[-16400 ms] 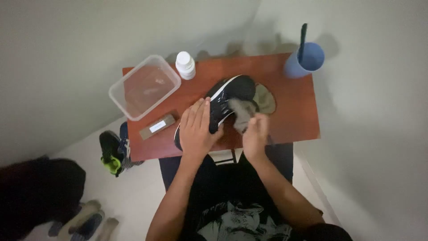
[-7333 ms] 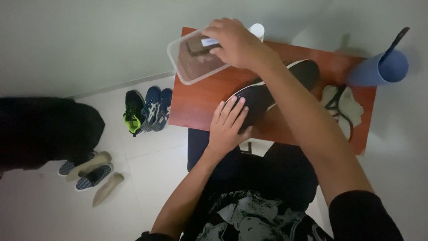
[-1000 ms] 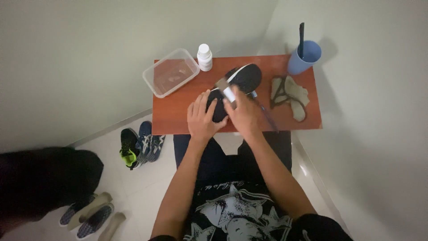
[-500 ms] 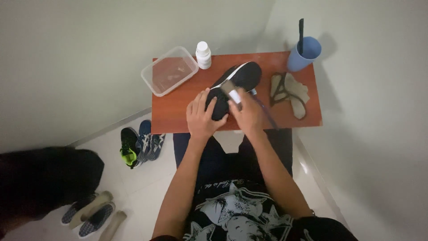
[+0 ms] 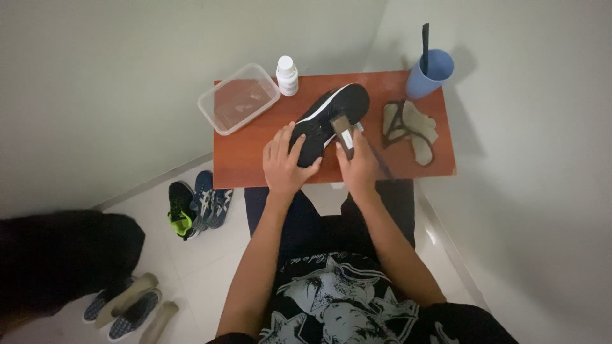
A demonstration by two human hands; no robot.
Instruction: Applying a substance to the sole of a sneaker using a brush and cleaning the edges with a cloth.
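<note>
Shoes (image 5: 196, 207) sit on the floor; a clear tub (image 5: 238, 97) and white bottle (image 5: 287, 75) crowd the bench (image 5: 245, 159). Left hand (image 5: 285, 162), grip spread flat, pins the black shoe (image 5: 330, 118); right hand (image 5: 359, 167) is clamped on a brush (image 5: 342, 132) touching it. Insoles (image 5: 408, 127) and a blue cup (image 5: 430, 72) lie rightward.

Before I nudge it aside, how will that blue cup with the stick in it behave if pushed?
The blue cup stands upright at the far right corner of the small table, so a push could send it off the edge. The tall dark stick leaning out of it probably makes it top-heavy and tippy. It looks like light plastic and would likely slide easily.
</note>
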